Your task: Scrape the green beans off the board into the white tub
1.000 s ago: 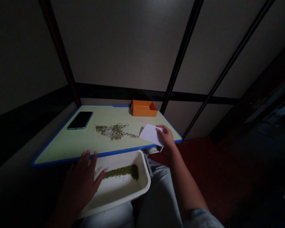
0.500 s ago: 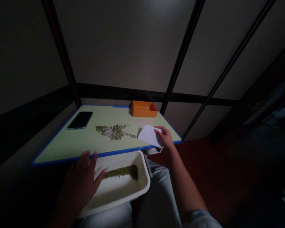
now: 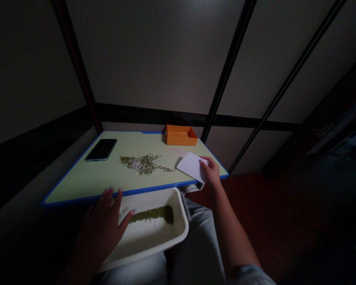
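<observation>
My right hand [image 3: 211,171] grips a white card [image 3: 191,165] between thumb and fingers, above the right part of the table [image 3: 86,182]. Left of the card, small green seed-like bits [image 3: 146,164] lie scattered on the tabletop, with a paler powdery patch among them and a thin trail toward the card. My left hand [image 3: 105,221] is spread over the left side of a white tub [image 3: 182,233], fingertips close to the table's front edge. Inside the tub, a band of similar green bits [image 3: 163,215] lies along the bottom; my hand hides its left part.
A black-screened phone [image 3: 101,149] lies on the table's left side. An open orange box [image 3: 180,136] stands at the back right. Behind the table rises a panelled wall [image 3: 154,59]. The tub rests on my lap, under the table's blue front edge.
My right hand has shifted the card slightly to the right and away from me, off the end of the trail of bits. My left hand stays in place.
</observation>
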### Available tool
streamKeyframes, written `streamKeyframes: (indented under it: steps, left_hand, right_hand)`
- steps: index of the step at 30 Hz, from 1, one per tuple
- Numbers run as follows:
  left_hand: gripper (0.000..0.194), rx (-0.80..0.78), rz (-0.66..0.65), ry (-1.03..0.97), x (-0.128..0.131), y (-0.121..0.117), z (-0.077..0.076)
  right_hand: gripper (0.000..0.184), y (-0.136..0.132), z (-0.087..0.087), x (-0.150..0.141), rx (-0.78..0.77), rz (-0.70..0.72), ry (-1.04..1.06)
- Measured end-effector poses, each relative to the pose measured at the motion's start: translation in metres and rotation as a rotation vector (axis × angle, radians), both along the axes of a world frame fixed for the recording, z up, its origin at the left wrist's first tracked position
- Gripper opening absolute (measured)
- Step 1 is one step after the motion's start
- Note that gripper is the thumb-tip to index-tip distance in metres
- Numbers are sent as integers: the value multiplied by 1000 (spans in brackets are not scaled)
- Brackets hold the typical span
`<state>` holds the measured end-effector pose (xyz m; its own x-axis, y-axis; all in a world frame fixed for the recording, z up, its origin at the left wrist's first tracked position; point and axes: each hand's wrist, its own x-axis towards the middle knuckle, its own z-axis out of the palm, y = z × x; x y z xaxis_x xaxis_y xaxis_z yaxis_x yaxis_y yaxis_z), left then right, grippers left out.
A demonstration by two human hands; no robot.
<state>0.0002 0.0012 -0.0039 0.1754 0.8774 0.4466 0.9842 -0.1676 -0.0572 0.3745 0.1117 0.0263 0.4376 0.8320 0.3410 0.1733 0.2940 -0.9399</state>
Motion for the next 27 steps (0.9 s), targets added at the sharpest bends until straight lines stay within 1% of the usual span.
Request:
streamKeyframes:
  steps: [8, 10, 14, 17, 21, 27]
  left_hand:
    - [69, -28, 25, 0, 1, 0, 1]
    - [69, -30, 23, -7, 1, 0, 1]
    - [70, -40, 21, 7, 0, 1, 1]
    - [69, -35, 34, 24, 0, 1, 1]
    - [69, -24, 34, 35, 0, 0, 2]
    - [68, -27, 31, 38, 0, 0, 2]
  right_hand:
    - [39, 3, -3, -1, 14, 61, -55]
    - [39, 4, -4, 1, 28, 49, -39]
    - [38, 4, -7, 5, 44, -20, 28]
    - [38, 6, -8, 6, 29, -28, 51]
    - [40, 9, -7, 6, 10, -16, 23]
    - [43, 13, -1, -1, -51, 33, 0]
